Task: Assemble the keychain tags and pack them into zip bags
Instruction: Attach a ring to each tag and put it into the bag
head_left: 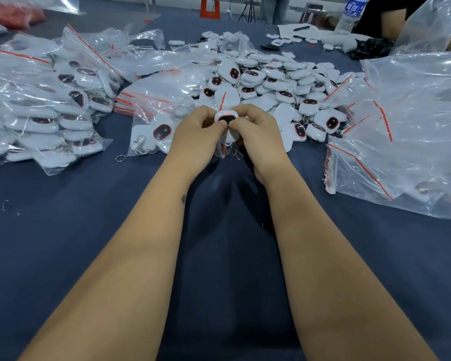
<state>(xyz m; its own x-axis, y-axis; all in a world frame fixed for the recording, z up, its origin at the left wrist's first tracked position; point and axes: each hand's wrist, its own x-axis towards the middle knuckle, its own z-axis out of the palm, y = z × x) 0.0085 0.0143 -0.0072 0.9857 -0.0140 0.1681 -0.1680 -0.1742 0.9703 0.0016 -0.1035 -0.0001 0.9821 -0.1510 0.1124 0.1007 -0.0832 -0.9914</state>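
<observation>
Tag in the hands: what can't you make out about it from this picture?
- Head view: the tag's lower half, covered by the left hand and right hand.
- Whether it sits inside a bag; clear film below blurs.
- The clip dangling beneath: too small to tell what it joins.

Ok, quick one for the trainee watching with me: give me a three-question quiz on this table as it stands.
1. True or false: both hands, left hand and right hand, hold the same white tag.
2. Multiple choice: the loose key ring lies on the cloth
A. to the left of the hands
B. by the water bottle
C. inside a bag
3. Fill in: the pile of loose tags lies ____ the hands, farther from the person.

Key: 1 true; 2 A; 3 beyond
</observation>
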